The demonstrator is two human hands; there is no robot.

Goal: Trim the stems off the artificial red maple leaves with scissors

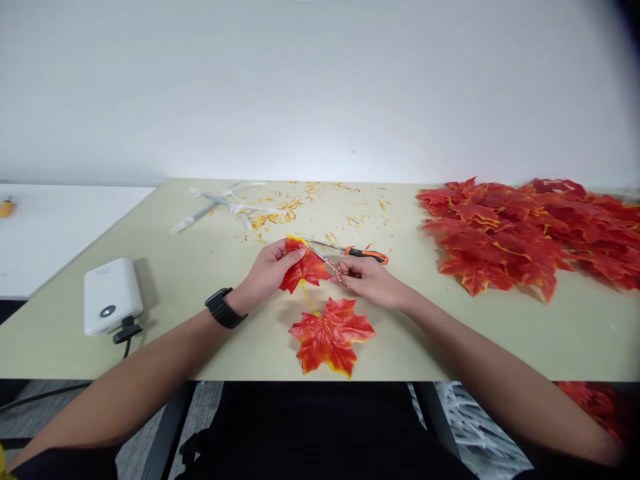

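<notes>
Head view: pinching red-orange maple-shaped artificial leaf point(314, 268) in left hand point(270, 270), over pale desk point(410, 347), inward of front edge; gripping metal scissors point(336, 268) in right hand point(373, 281); best snip shallowly along yellow rim point(296, 238).

- Upper leaf point(304, 268): a bright red artificial maple leaf with orange patches and a yellow top edge, in the centre of the view. It is held up by its left side, tilted, partly hidden by the grip.
- Lower leaf point(330, 337): a matching maple leaf, larger in view, red with yellow along its lower edges. It is spread out just below the first, its pointed lobes fanned and its creases visible.
- Stem point(310, 299): thin and yellow, slanting between the two leaves and joining them.
- Scissors point(331, 263): small, with silvery blades and coppery handles, held at the upper leaf's right, blades pointing up and left towards its yellow edge.
</notes>
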